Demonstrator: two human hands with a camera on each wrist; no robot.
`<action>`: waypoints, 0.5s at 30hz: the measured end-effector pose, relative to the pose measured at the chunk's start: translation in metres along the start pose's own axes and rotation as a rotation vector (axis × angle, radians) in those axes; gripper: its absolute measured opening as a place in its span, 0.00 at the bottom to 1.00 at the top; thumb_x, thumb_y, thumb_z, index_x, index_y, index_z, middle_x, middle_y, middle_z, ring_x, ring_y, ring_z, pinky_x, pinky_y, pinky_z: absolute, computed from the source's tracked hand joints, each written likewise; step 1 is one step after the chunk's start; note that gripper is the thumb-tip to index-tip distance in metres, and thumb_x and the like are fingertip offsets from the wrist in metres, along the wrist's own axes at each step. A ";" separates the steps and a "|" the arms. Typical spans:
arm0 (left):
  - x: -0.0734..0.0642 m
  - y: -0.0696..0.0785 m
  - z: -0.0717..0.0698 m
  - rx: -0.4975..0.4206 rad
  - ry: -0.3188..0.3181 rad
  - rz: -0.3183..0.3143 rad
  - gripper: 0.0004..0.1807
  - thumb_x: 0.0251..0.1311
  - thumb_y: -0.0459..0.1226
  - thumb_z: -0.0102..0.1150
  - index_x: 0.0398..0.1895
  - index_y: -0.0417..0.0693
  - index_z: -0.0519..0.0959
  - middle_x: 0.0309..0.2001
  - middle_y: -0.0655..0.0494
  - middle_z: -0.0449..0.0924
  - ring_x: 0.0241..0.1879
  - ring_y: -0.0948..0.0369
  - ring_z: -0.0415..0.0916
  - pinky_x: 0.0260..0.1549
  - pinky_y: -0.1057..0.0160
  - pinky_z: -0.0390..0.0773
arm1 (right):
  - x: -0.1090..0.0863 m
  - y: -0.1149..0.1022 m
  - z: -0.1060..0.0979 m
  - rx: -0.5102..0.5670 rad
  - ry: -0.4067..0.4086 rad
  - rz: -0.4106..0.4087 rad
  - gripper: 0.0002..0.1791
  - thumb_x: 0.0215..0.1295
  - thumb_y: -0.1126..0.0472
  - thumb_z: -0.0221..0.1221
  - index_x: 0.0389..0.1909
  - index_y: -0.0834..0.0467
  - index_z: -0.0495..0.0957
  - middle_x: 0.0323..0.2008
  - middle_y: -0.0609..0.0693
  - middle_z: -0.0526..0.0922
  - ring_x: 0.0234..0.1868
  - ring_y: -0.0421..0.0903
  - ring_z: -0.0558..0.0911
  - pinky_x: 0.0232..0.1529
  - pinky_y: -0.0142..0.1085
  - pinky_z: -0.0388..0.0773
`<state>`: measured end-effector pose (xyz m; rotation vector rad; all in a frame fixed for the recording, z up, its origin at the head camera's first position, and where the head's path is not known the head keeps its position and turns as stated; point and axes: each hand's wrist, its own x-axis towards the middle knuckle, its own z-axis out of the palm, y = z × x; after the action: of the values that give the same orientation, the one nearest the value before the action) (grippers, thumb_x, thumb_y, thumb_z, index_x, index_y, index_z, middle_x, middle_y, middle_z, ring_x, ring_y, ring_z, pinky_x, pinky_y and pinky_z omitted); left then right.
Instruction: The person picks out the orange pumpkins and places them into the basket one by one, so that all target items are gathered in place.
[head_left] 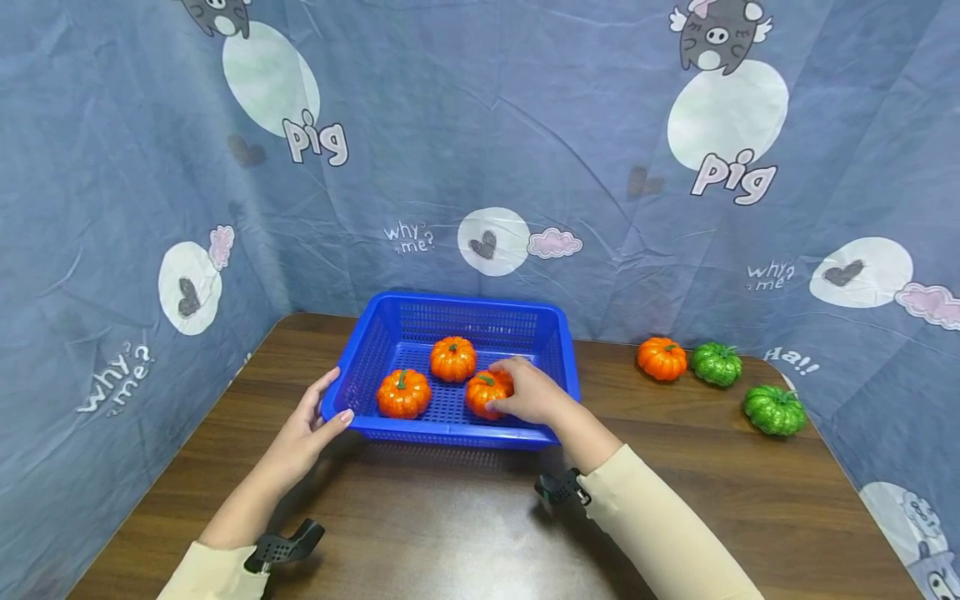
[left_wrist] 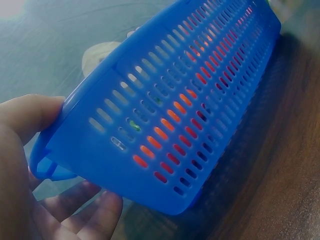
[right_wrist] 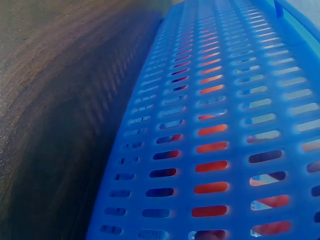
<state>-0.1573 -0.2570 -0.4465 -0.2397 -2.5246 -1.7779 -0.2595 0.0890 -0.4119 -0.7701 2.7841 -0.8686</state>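
Note:
A blue plastic basket (head_left: pixel 450 430) with slotted walls stands on the table with small orange pumpkins inside. My left hand (head_left: pixel 300 433) grips its front left corner; in the left wrist view the thumb (left_wrist: pixel 42 112) lies on the rim and the other fingers reach beneath. Inside the basket, my right hand (head_left: pixel 531 393) holds an orange pumpkin (head_left: pixel 483 395) near the front right, partly covering it. To its left sits another orange pumpkin (head_left: pixel 403 394), and one more pumpkin (head_left: pixel 453 359) lies behind them. The right wrist view shows the basket wall (right_wrist: pixel 210 165) with orange through its slots; the hand is hidden there.
On the right of the brown wooden table (head_left: pixel 450 517) are an orange pumpkin (head_left: pixel 662 359), a green pumpkin (head_left: pixel 716 364) and, nearer the right edge, a second green pumpkin (head_left: pixel 775 410). A blue-grey printed cloth (head_left: pixel 420 167) hangs behind and along both sides.

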 end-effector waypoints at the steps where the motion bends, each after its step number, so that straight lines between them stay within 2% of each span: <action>1: 0.000 0.000 0.000 0.002 0.000 0.000 0.40 0.74 0.39 0.53 0.80 0.47 0.44 0.75 0.31 0.49 0.70 0.35 0.58 0.54 0.77 0.67 | 0.000 0.000 0.000 -0.003 -0.009 0.006 0.32 0.57 0.58 0.73 0.61 0.64 0.75 0.59 0.60 0.76 0.62 0.56 0.75 0.65 0.48 0.70; 4: 0.000 0.000 0.000 0.015 -0.001 -0.006 0.40 0.74 0.39 0.53 0.81 0.47 0.43 0.75 0.31 0.49 0.70 0.35 0.58 0.58 0.70 0.68 | 0.000 0.000 0.001 -0.008 -0.038 0.026 0.32 0.57 0.59 0.73 0.62 0.63 0.74 0.60 0.60 0.76 0.62 0.56 0.75 0.66 0.49 0.69; 9: 0.000 0.001 -0.001 0.019 -0.002 -0.011 0.40 0.74 0.39 0.53 0.81 0.48 0.43 0.76 0.31 0.48 0.70 0.34 0.57 0.61 0.50 0.64 | -0.001 -0.001 0.001 -0.004 -0.057 0.045 0.34 0.56 0.59 0.73 0.63 0.63 0.73 0.60 0.60 0.75 0.62 0.56 0.74 0.66 0.49 0.68; 11: 0.000 0.001 -0.001 0.016 -0.002 -0.011 0.40 0.74 0.39 0.53 0.81 0.48 0.43 0.76 0.31 0.47 0.71 0.34 0.56 0.61 0.48 0.62 | -0.001 -0.001 0.002 -0.004 -0.057 0.048 0.35 0.56 0.59 0.73 0.63 0.62 0.73 0.60 0.60 0.75 0.62 0.56 0.74 0.66 0.49 0.69; 15: 0.000 0.001 -0.001 0.013 -0.001 -0.013 0.40 0.74 0.39 0.53 0.81 0.48 0.43 0.76 0.32 0.47 0.71 0.34 0.56 0.61 0.49 0.62 | -0.001 -0.001 0.002 0.001 -0.051 0.046 0.35 0.55 0.59 0.74 0.63 0.63 0.73 0.59 0.60 0.76 0.61 0.55 0.75 0.65 0.49 0.69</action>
<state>-0.1570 -0.2574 -0.4452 -0.2240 -2.5433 -1.7664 -0.2575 0.0881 -0.4127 -0.7150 2.7455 -0.8308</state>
